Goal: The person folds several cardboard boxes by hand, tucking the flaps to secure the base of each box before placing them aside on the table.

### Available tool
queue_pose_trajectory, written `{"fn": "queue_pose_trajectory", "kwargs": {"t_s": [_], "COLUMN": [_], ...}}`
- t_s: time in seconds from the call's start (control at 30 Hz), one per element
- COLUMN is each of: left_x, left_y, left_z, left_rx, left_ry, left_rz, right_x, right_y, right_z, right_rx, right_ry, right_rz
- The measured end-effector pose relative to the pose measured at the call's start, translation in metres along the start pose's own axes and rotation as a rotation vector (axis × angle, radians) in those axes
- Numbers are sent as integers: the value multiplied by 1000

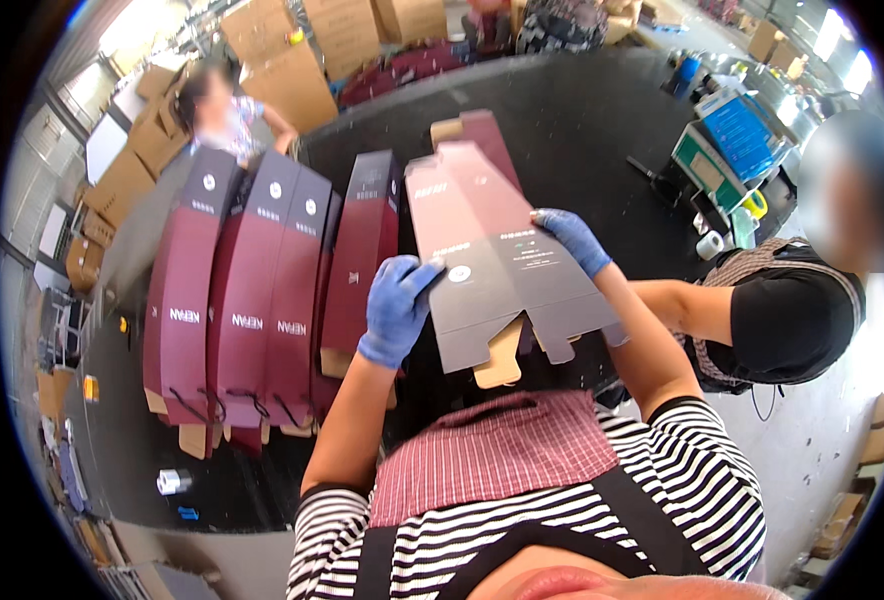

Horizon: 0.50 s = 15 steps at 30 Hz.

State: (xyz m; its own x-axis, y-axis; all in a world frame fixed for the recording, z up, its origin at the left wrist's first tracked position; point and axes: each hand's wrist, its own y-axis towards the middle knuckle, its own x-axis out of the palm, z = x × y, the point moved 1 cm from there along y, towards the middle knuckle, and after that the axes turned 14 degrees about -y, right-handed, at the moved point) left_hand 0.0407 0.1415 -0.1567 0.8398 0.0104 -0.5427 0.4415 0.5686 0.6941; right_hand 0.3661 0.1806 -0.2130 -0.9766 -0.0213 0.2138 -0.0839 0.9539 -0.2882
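Note:
A long, flattened carton, maroon fading into dark grey with cut flaps at its near end, is held up in front of me. My left hand, in a blue glove, is closed on its left edge. On the opposite edge my right hand, also gloved in blue, grips with the thumb on top. Behind the held carton, another maroon carton partly shows on the table. To the left of my left hand lies a maroon and dark grey carton.
Further left, several similar cartons with black cords lie on the black table. A tape roll is near the left edge. One person is across at left; another is close at right, beside boxes.

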Motion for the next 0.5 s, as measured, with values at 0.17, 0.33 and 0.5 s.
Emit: {"fn": "queue_pose_trajectory", "kwargs": {"t_s": [0.17, 0.33, 0.5], "left_x": [-67, -127, -144], "left_y": [62, 67, 17], "left_z": [92, 165, 165], "left_rx": [156, 125, -60], "left_ry": [-125, -60, -148], "left_rz": [180, 524, 709], "right_x": [18, 100, 175], "right_y": [-59, -191, -307], "right_z": [-67, -155, -205], "right_rx": [-365, -924, -1656], "right_ry": [-405, -704, -1045], "right_rz": [142, 81, -398]}}
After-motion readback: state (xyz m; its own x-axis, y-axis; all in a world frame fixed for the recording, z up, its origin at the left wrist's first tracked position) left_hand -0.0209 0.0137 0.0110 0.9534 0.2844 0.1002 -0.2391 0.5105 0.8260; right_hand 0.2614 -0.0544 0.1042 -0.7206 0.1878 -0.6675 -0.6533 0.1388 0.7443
